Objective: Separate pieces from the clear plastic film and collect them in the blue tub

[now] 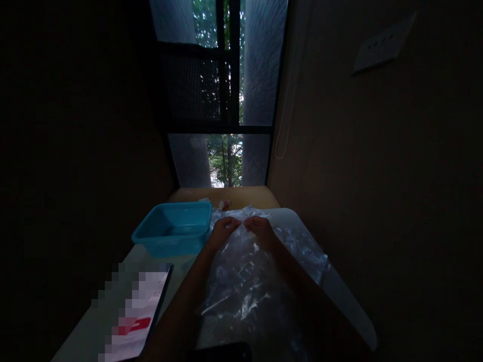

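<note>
Both my hands meet over the middle of the table, pinching the far edge of a clear plastic bag [241,286]. My left hand [225,229] has its fingertips closed on the plastic. Close beside it, my right hand [258,229] grips the same edge with thumb and fingers together. The bag spreads crumpled and shiny between my forearms towards me. More crumpled clear plastic [302,246] lies to the right of my right forearm, and some whitish plastic [245,212] lies just beyond my hands. The dim light hides fine detail at the fingertips.
A blue plastic basin [171,246] stands at the table's left. Nearer me lies a flat, partly pixelated device or sheet [145,301]. A dark object [222,352] sits at the bottom edge. The white table [350,301] has walls on both sides and a window [222,95] behind it.
</note>
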A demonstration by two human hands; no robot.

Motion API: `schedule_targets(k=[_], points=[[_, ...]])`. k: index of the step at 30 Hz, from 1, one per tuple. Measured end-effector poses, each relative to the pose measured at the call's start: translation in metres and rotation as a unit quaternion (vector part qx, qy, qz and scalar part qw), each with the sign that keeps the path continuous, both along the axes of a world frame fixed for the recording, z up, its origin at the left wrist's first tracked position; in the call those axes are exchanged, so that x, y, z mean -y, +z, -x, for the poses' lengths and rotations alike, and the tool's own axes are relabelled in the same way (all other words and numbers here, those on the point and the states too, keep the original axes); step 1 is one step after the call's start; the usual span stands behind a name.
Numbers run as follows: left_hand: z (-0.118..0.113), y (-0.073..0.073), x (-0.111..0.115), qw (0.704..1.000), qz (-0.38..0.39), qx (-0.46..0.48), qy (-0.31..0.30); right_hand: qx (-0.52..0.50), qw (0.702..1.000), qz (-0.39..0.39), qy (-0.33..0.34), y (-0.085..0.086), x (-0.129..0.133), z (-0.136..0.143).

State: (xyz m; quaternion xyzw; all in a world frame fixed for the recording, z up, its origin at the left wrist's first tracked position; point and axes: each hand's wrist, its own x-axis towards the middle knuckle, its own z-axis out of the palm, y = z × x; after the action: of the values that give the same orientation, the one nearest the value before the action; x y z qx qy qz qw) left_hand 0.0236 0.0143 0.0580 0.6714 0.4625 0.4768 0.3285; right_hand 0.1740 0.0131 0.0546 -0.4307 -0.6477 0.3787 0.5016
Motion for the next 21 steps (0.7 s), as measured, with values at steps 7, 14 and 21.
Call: schedule_targets(k=[7,14,21], points=[[-0.004,0.011,-0.040,0.999,-0.017,0.039,-0.018,-0.011,1.000,-0.006,0.012,0.016,-0.033,-0.008],[0.000,0.014,-0.052,0.998,-0.001,0.061,-0.010,0.028,0.999,0.017,0.044,0.021,-0.048,-0.029],[-0.008,0.020,-0.047,1.000,-0.018,0.006,-0.019,0.015,0.999,0.020,0.026,0.030,-0.043,-0.026]])
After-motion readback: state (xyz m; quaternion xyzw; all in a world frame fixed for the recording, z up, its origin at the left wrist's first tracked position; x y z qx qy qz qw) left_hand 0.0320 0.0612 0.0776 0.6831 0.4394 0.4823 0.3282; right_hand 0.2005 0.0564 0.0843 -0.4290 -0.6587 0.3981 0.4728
